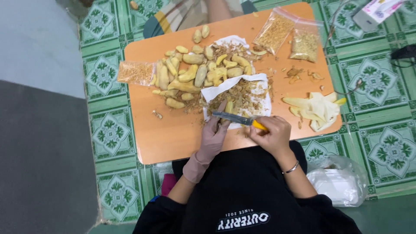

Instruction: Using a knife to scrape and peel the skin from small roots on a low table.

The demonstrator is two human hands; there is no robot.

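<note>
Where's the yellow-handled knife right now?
The yellow-handled knife lies across the near edge of the white paper, held in the bare right hand, beside the gloved left hand.

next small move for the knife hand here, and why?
Probably draw the knife along the yellow piece pinned by the gloved left hand. The right hand grips the yellow handle with the blade lying across that piece, over the paper already covered in shavings.

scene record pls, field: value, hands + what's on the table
left hand: gloved, steadies a small yellowish piece
right hand: bare, grips yellow-handled peeler
surface: low orange wooden table
pile: tan peeled root pieces
scraps: brown peelings on white paper
bags: clear plastic bags of shavings
spare: cream rubber gloves
</note>
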